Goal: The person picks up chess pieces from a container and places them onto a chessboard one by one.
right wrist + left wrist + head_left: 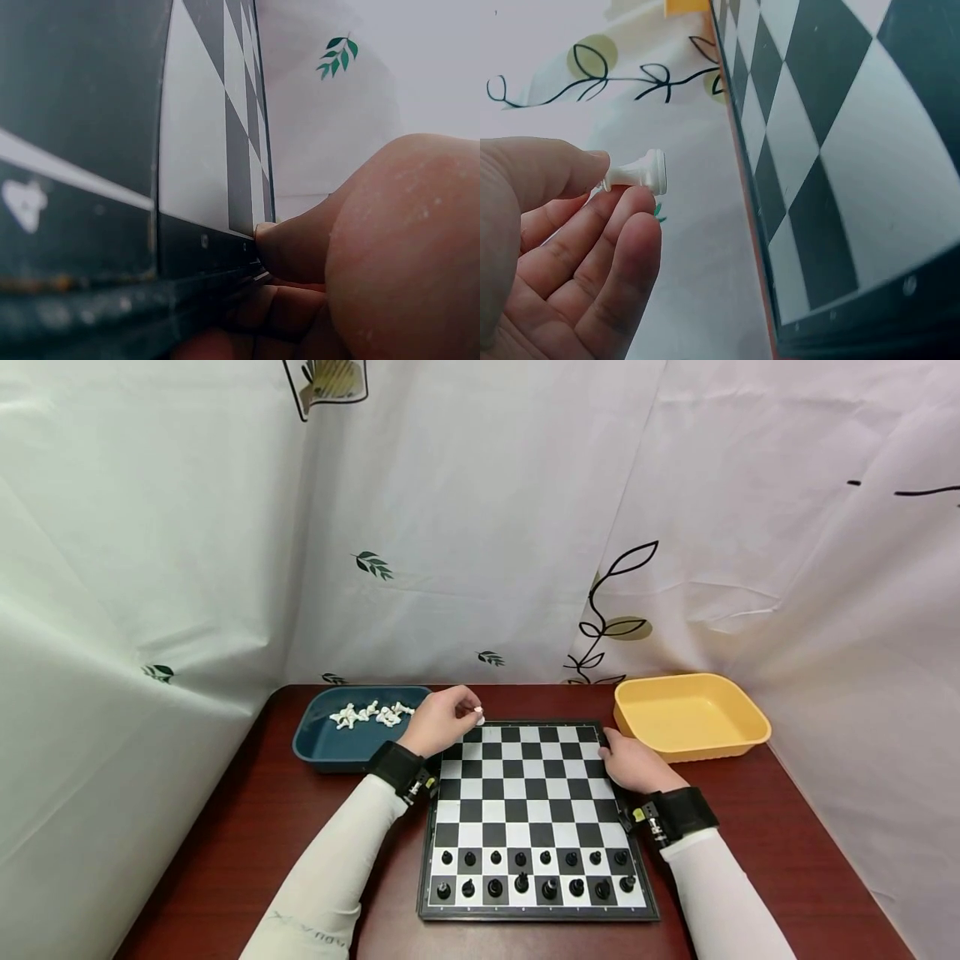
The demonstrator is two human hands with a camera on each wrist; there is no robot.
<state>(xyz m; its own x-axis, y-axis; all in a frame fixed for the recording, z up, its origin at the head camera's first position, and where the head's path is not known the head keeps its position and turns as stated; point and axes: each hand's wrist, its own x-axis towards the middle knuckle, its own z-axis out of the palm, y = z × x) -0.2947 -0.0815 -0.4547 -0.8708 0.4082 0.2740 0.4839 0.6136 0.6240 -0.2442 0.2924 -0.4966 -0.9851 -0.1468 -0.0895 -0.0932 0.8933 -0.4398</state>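
My left hand [441, 720] pinches a small white chess piece [646, 172] between thumb and fingertips, above the far left corner of the chessboard [536, 790]. In the left wrist view the piece lies sideways, base pointing away from the thumb; its top is hidden by the fingers, so I cannot tell which piece. My right hand [639, 763] grips the board's right edge near the far corner. The thumb [289, 244] lies on the rim and the other fingers are curled against the side. Black chess pieces [521, 883] stand in two rows along the near side.
A dark blue tray [330, 762] with several white chess pieces [387, 716] stands left of the board, close to my left hand. At the back right sits a yellow tray [693, 745]. The brown table [247, 852] meets a white patterned curtain [480, 527] behind and at both sides.
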